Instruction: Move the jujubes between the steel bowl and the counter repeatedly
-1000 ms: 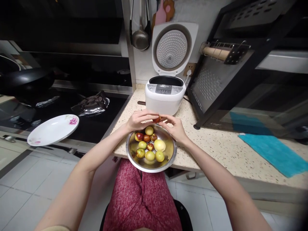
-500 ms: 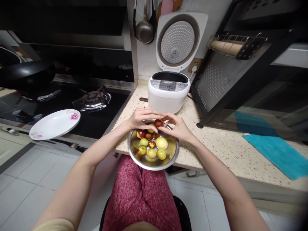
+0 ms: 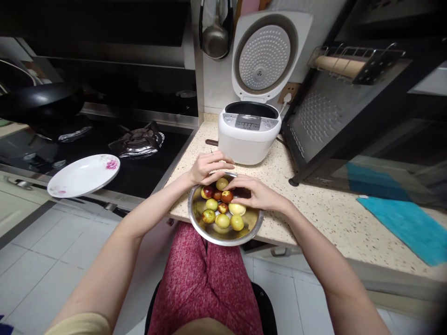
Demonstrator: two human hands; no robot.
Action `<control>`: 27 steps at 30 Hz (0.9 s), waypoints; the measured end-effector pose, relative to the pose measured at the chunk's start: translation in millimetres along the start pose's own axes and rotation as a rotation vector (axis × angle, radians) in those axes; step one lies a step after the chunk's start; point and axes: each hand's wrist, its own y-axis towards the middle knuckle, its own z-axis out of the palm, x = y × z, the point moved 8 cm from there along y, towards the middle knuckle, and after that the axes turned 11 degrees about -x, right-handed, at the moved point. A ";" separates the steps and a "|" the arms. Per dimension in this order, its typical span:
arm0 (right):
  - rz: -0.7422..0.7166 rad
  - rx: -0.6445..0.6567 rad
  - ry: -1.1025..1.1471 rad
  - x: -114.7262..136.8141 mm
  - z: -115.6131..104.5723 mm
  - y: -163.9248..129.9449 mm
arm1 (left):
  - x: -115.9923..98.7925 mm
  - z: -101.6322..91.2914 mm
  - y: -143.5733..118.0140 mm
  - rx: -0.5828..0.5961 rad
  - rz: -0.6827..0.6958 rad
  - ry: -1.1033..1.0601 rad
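Observation:
A steel bowl (image 3: pixel 226 241) of jujubes sits at the counter's front edge, above my lap. Some of the fruit is green-yellow, some red-brown. My left hand (image 3: pixel 210 167) rests at the bowl's far left rim, its fingers stretched over the edge with no fruit in them. Reaching in from the right, my right hand (image 3: pixel 254 191) has thumb and fingertips around a red-brown jujube (image 3: pixel 227 197) with a yellow patch. Its fingers hide part of the bowl. Beside the thumb lies a large pale jujube (image 3: pixel 238 209).
Behind the bowl stands a white rice cooker (image 3: pixel 249 142) with its lid raised. A flowered plate (image 3: pixel 84 177) lies at the stove's front edge, left. A black wok (image 3: pixel 42 100) is farther back. To the right are a dark oven (image 3: pixel 352 135) and a blue cloth (image 3: pixel 401 225).
My right hand has come down and nearer into the bowl from a red jujube held up at the far rim. My left hand has drawn apart from it. The view has shifted slightly.

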 end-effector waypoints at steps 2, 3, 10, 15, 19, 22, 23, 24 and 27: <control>0.005 0.016 0.000 -1.2 0.6 0.1 | -0.9 -0.1 0.7 0.001 0.007 -0.002; 0.008 0.018 0.004 -1.4 0.5 0.2 | -0.7 -0.1 0.8 0.001 0.003 -0.005; 0.045 -0.124 0.050 -2.4 -11.2 2.8 | 4.3 0.6 -3.0 0.007 -0.040 0.002; 0.117 -0.380 -0.032 -17.9 -36.3 2.0 | 7.8 0.7 -4.9 -0.004 -0.054 0.034; 0.138 -0.475 -0.081 -30.0 -41.9 1.6 | 8.5 -3.2 -5.7 -0.039 -0.085 0.037; 0.087 -0.473 -0.086 -29.8 -37.4 3.2 | 11.0 -14.9 -11.0 -0.123 -0.178 -0.020; 0.067 -0.470 -0.083 -28.3 -36.1 3.5 | 12.5 -19.6 -14.5 -0.146 -0.226 -0.042; 0.051 -0.466 -0.076 -26.6 -35.2 3.6 | 13.7 -24.3 -18.6 -0.161 -0.275 -0.061; 0.013 -0.445 -0.049 -21.1 -34.1 3.5 | 9.6 -37.8 -31.8 -0.160 -0.357 -0.063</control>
